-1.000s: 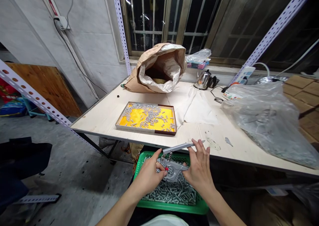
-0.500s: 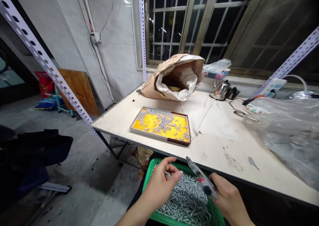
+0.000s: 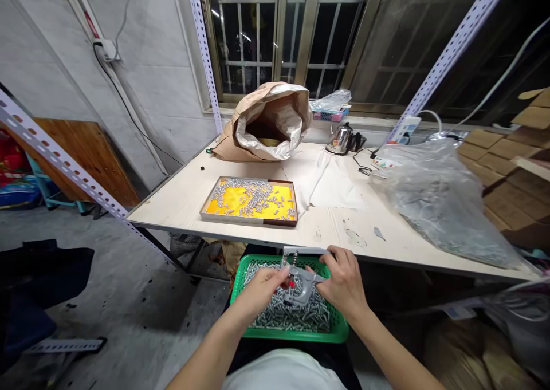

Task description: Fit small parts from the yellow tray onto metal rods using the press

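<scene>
My right hand (image 3: pixel 344 281) grips a grey metal hand press tool (image 3: pixel 301 275) with a spring and a small red part, its fingers wrapped round the handles. My left hand (image 3: pixel 260 290) pinches at the jaw of the tool beside the red part; what is between its fingertips is too small to make out. Both hands hover over a green plastic basket (image 3: pixel 240 275) on my lap, filled with several small silver metal cylinders (image 3: pixel 292 315).
A pale table (image 3: pixel 180 201) stands ahead with a yellow-lined tray (image 3: pixel 249 198) of small silver parts, an open brown paper sack (image 3: pixel 266 121), a white cloth (image 3: pixel 330 184), a kettle (image 3: pixel 341 138) and a large clear plastic bag (image 3: pixel 438 201). Perforated shelf posts frame both sides.
The view swung right and then back left. My right hand turned the tool from pointing away to upright, and my left hand came back from the basket to the tool's jaw.
</scene>
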Available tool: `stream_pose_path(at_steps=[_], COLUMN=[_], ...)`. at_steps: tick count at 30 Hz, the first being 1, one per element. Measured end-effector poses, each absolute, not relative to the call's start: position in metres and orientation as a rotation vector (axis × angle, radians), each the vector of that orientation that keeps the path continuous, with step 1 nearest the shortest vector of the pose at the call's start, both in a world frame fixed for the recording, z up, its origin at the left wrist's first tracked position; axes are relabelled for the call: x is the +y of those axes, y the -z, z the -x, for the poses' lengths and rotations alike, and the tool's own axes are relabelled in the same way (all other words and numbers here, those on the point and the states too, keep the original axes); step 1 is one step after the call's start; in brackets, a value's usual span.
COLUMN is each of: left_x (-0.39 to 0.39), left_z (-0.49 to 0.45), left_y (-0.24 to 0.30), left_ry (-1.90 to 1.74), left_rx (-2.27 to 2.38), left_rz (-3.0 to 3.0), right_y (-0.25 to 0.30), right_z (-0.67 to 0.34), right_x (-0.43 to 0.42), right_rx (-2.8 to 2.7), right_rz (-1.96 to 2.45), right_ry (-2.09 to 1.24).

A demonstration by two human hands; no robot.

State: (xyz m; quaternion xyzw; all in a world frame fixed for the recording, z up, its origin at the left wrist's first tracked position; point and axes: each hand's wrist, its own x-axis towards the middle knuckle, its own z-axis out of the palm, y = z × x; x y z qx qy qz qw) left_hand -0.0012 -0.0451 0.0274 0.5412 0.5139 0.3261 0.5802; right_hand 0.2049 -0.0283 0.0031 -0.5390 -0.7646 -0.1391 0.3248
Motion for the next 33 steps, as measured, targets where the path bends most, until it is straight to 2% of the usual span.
stream_pose_path(at_steps=[5, 9, 16, 18, 21, 23, 28, 33], left_x=[-0.047, -0.046, -0.047, -0.047, -0.036, -0.013, 0.106, 0.181], left_z=[-0.004, -0.011, 0.012, 0.023, 0.035, 0.042, 0.068, 0.083], left_y=[-0.028, -0.024, -0.021, -0.019, -0.017, -0.021, -0.051, -0.059], left_ry=[-0.832, -1.08, -1.523, -1.404, -0.905, -0.75, -0.776, -0.676], left_rx=[1.228, 1.213, 1.308, 1.388, 1.444, 1.512, 2.075, 2.122], left_rz=[-1.155, -1.011, -1.196, -1.304, -1.57, -1.724, -1.729, -1.628], right_y=[0.005, 0.016, 0.043, 0.05, 0.058, 0.06, 0.054, 0.046], right_z=[-0.199, -0.185, -0.185, -0.193, -0.206, -0.213, -0.223, -0.22], right_x=[-0.03, -0.032, -0.04, -0.043, -0.05, -0.052, -0.047, -0.038], right_rx=[-1.924, -1.838, -1.869, -1.878, -1.889, -1.895, -1.925, -1.927], right_rz=[1.47, 1.542, 1.554, 1.548, 1.537, 1.526, 1.465, 1.428], right_ry=[0.386, 0.347, 0.309, 0.303, 0.291, 0.302, 0.389, 0.473])
